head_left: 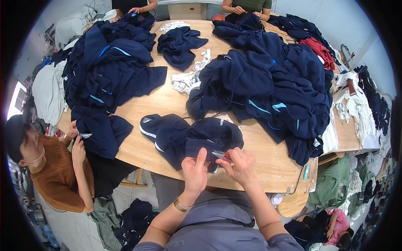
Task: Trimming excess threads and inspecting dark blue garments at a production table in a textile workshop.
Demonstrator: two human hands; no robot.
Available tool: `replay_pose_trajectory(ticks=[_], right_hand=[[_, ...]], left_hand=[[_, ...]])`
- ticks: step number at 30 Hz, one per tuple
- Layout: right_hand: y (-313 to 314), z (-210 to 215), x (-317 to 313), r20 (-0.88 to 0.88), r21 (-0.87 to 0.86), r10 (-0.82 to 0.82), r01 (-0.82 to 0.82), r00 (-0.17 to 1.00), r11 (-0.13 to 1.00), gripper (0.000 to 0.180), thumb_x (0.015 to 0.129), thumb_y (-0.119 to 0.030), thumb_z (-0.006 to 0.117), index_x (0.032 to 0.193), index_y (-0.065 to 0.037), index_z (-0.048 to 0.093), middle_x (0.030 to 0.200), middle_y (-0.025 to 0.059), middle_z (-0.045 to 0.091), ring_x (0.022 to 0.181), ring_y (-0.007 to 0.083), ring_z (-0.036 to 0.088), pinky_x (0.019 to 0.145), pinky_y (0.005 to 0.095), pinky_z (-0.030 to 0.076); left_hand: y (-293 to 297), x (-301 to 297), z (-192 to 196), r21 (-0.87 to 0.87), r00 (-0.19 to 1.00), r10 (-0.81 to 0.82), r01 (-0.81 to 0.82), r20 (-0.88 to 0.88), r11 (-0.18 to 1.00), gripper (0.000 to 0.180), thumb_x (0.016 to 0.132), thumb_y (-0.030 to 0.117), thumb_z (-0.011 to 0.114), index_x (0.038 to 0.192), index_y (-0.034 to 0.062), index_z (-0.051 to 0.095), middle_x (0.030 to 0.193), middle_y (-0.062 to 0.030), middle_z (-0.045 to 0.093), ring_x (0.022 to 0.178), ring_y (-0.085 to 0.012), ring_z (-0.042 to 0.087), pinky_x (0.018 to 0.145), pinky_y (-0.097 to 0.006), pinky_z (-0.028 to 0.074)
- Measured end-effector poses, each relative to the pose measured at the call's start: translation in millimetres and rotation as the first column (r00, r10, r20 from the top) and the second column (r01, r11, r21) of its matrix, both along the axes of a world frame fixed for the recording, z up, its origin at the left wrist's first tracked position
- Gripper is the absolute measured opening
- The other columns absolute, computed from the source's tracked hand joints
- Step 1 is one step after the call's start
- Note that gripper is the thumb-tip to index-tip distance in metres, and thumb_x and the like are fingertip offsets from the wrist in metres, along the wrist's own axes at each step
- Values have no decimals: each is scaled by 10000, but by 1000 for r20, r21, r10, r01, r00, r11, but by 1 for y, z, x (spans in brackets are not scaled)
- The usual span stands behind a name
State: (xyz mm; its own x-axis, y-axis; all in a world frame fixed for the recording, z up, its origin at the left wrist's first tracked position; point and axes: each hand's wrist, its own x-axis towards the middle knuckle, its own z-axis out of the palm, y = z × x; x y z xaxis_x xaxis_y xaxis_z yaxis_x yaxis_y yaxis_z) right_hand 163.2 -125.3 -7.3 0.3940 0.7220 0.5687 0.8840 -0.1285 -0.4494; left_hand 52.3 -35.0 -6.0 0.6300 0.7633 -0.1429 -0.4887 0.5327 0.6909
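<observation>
A navy garment [167, 133] with white stripes lies in front of me at the table's near edge. My left hand [195, 172] is closed on its near edge, thumb up, fingers partly hidden by the cloth. In my right hand [240, 167] is a small pair of thread snips [220, 155] with red on the handle. Their metal blades point left over the cloth, near my left thumb. Whether the blades touch the fabric I cannot tell.
Large navy garment piles lie right [268, 88] and far left [113, 58] on the wooden table [140, 104]. White trimmings [186, 81] sit between them. A co-worker in brown [58, 180] handles navy cloth at left; two more people work across the table. A turquoise cutter [306, 172] lies at the right edge.
</observation>
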Motion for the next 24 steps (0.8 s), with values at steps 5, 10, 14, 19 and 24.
replay_pose_trajectory(ticks=[5, 10, 14, 19, 24], right_hand=[[1, 3, -1, 5, -14, -8, 8, 1000, 1000, 326, 677, -320, 735, 677, -72, 522, 577, 40, 481, 452, 219, 472, 439, 312, 350], [1, -1, 0, -19, -20, -20, 20, 1000, 1000, 319, 684, -304, 734, 676, -64, 524, 584, 47, 491, 465, 239, 485, 445, 309, 360], [0, -3, -7, -416, 121, 8, 46, 909, 992, 290, 759, -258, 708, 748, -42, 514, 580, 25, 477, 452, 111, 431, 426, 247, 330], [12, 9, -22, -735, 146, 87, 32, 673, 989, 192, 783, -106, 672, 817, -13, 507, 560, 29, 455, 478, 58, 369, 424, 215, 306], [11, 19, -35, -599, 89, 128, -93, 791, 992, 131, 709, -6, 618, 824, -8, 556, 608, 119, 552, 486, 191, 566, 456, 273, 424]], left_hand=[[-2, 0, -1, 49, 999, 29, -29, -15, 998, 139, 904, 107, 533, 937, -16, 587, 904, -64, 617, 796, -131, 592, 695, -269, 494], [0, -1, -2, 68, 1000, -7, 7, -2, 998, 194, 920, 159, 507, 939, -13, 595, 934, -90, 632, 852, -160, 609, 787, -295, 487], [3, -2, 4, -67, 993, -89, 94, 83, 993, 202, 928, 137, 474, 952, -21, 598, 948, -107, 632, 865, -181, 614, 805, -324, 486], [2, -7, -3, -56, 983, -101, 111, 150, 992, 170, 919, 88, 429, 926, -20, 560, 871, -109, 627, 829, -196, 615, 836, -366, 481], [11, -12, -21, -18, 978, -147, 152, 148, 988, 140, 915, 79, 440, 965, -19, 527, 909, -122, 612, 848, -195, 610, 866, -385, 478]])
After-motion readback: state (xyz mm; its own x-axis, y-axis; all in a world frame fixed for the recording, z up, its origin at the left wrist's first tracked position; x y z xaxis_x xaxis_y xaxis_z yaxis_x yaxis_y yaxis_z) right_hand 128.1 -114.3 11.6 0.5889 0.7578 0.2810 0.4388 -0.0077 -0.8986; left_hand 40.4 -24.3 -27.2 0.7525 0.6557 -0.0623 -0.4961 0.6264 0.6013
